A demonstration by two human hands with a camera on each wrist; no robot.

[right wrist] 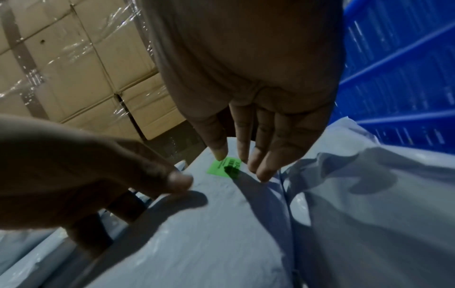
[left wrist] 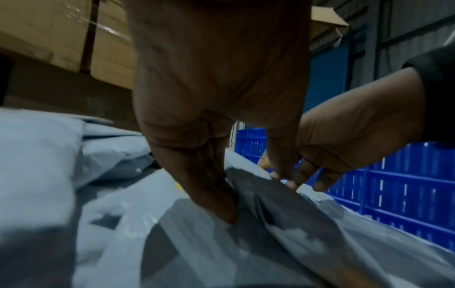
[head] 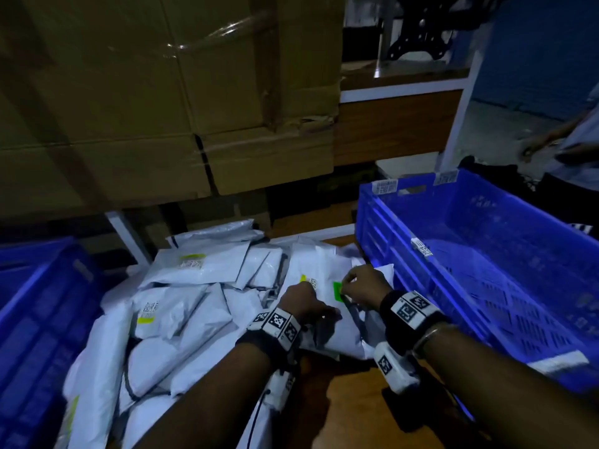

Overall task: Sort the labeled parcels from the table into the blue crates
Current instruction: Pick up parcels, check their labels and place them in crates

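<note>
Several white poly parcels (head: 181, 306) are heaped on the table. On top, beside the right blue crate (head: 382, 241), lies a parcel (head: 343, 332) with a green label (head: 337, 291). My left hand (head: 301, 301) grips its left edge, thumb over the top and fingers curled down the side. In the left wrist view that hand (left wrist: 256, 196) straddles a fold of the parcel (left wrist: 270, 233). My right hand (right wrist: 241, 163) is open, its straight fingertips (right wrist: 220, 154) at the green label (right wrist: 219, 170). A second blue crate (head: 39, 303) stands at the left.
Stacked cardboard boxes (head: 162, 92) wrapped in film rise behind the pile. Another person (head: 570, 147) stands at the far right behind the right crate. Bare wooden tabletop (head: 350, 409) shows between my forearms. A parcel with a yellow label (head: 191, 264) lies at the back.
</note>
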